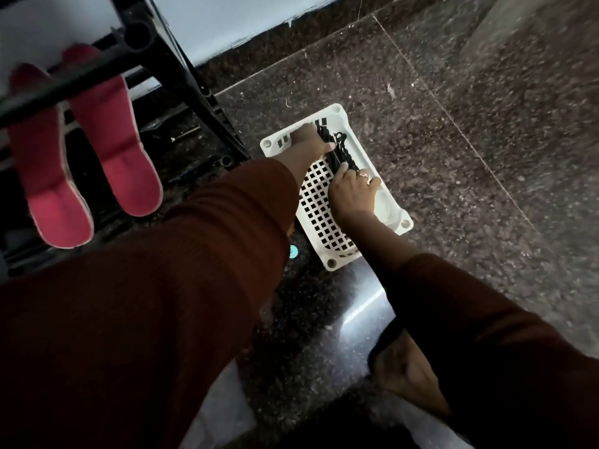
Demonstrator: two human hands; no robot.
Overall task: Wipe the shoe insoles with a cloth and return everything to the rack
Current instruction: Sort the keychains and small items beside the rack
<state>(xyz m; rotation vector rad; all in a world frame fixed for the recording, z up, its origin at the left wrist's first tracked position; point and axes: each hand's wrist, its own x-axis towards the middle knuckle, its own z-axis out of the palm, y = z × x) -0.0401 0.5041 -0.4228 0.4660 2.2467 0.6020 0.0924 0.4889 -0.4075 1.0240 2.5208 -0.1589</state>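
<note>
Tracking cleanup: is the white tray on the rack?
No, the white tray lies on the floor beside the black rack.

looks like home to me, shoe corner by wall. polished dark speckled stone floor (pixel 453 163) in big tiles, matching dark skirting (pixel 291 38) under plain pale wall (pixel 243 14). black plastic shoe rack (pixel 181 69) against wall, pair of pink shoes (pixel 120 150) on its rails. white perforated plastic basket (pixel 334 112) on floor just beside rack. i see bare foot (pixel 408 367) on floor too.
</note>
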